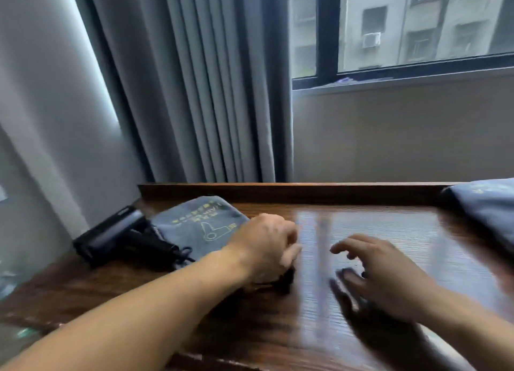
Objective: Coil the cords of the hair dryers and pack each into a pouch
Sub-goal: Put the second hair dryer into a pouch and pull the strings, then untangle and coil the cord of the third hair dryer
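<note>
Hair dryer [116,233] lies just left of pouch [199,226], barrel slanting toward it; left hand [265,249] nearer, right of pouch, fingers [292,252] curled, grasp cannot tell; right hand [386,279] farther, fingers [351,241] spread, empty.

Black hair dryer [111,233]; grey pouch [199,224], yellow print; brown woodgrain table [361,226].

A dark wooden table [361,223] with a glossy, streaked grain runs across the near side, and a raised lip [278,192] edges its far side. Beyond it, grey curtains [208,92] hang in heavy folds at the centre. To the left is a pale wall [41,92]. On the right, a black-framed window [328,28] sits above a plain beige wall [389,134], letting in dull daylight. Outside is a grey building [422,15] with an air-conditioning unit [371,40].
</note>
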The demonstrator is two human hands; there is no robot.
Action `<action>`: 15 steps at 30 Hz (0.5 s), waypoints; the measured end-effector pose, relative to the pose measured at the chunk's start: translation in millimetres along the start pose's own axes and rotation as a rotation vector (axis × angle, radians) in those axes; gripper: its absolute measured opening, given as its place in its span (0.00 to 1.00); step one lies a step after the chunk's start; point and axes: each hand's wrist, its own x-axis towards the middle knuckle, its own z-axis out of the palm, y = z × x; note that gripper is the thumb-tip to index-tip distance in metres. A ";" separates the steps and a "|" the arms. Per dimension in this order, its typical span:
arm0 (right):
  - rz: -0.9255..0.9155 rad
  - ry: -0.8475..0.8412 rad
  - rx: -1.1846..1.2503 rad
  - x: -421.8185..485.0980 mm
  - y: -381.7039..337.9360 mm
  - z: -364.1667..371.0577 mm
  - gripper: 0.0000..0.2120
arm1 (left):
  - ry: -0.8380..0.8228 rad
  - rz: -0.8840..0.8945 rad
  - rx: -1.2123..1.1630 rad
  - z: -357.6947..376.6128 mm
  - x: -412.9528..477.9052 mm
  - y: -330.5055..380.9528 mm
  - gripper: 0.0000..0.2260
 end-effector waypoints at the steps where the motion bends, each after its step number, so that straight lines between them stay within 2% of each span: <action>1: -0.053 -0.021 0.001 13.8 -16.9 8.4 0.19 | 0.021 -0.070 0.024 -9.2 -14.2 -25.6 0.12; 3: -0.170 -0.072 0.004 40.0 -45.6 22.9 0.25 | 0.022 -0.170 0.075 -25.0 -41.5 -74.2 0.14; 5: -0.299 -0.145 -0.065 62.7 -65.8 30.6 0.31 | -0.092 -0.217 0.096 -33.9 -63.5 -110.3 0.20; 7: -0.347 -0.225 -0.147 77.8 -75.5 28.1 0.32 | -0.215 -0.225 0.080 -34.2 -81.2 -132.8 0.28; 9: -0.312 -0.316 -0.216 83.2 -75.0 20.9 0.30 | -0.247 -0.199 0.048 -23.7 -93.3 -141.8 0.30; 11: -0.323 -0.350 -0.265 80.9 -69.3 15.6 0.29 | -0.181 -0.178 0.019 -7.2 -99.0 -142.9 0.28; 15: -0.368 -0.339 -0.291 64.8 -43.9 9.9 0.24 | 0.071 -0.128 -0.136 26.4 -96.4 -136.3 0.19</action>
